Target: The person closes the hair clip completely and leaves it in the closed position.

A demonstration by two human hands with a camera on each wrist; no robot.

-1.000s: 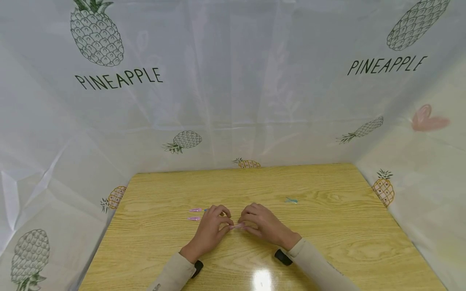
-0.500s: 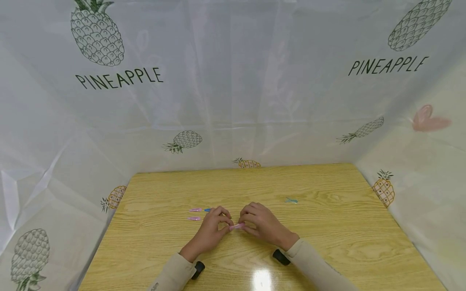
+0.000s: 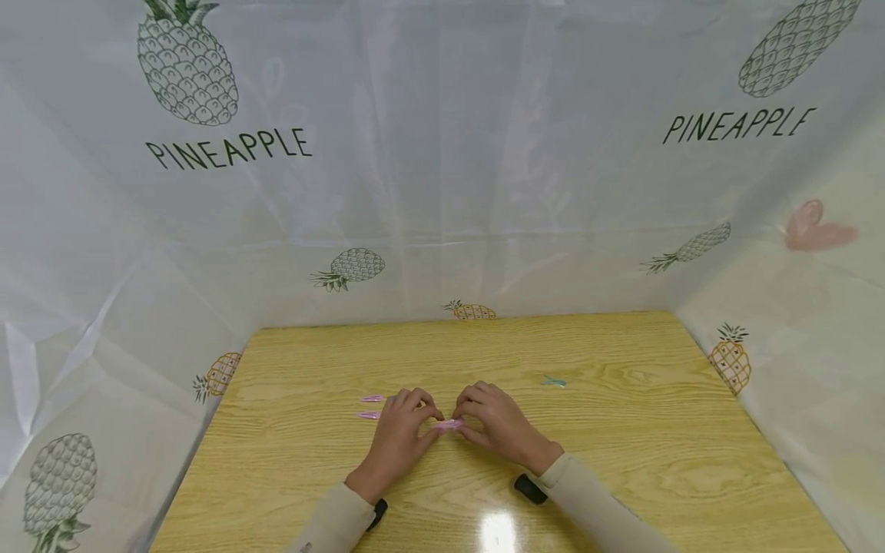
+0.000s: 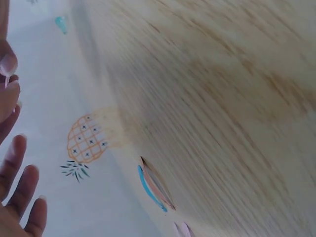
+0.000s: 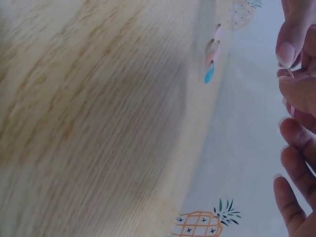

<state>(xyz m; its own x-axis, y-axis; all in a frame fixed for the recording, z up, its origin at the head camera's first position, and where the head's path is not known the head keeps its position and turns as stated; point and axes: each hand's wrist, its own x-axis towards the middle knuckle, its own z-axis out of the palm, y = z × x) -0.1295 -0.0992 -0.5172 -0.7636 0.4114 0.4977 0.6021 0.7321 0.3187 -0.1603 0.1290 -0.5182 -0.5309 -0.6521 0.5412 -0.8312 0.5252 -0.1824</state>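
Note:
Both hands meet over the middle of the table, fingertips pinching a pink snap hair clip (image 3: 448, 424) from either end. My left hand (image 3: 399, 436) grips its left end, and my right hand (image 3: 499, 421) grips the other. The fingers cover much of the clip in both wrist views. Beyond my left hand lie two more pink hair clips (image 3: 372, 399), with a blue hair clip (image 4: 150, 190) near them. In the head view, my left hand hides most of that blue clip.
A teal hair clip (image 3: 555, 382) lies on the wooden table (image 3: 657, 430), right of and beyond my right hand. White sheeting (image 3: 442, 169) printed with pineapples rises behind the table and along both sides.
The pink clip has turned from slanted to nearly level, and more of its face shows. Both hands shift only slightly, and the blue clip is more covered by my left hand.

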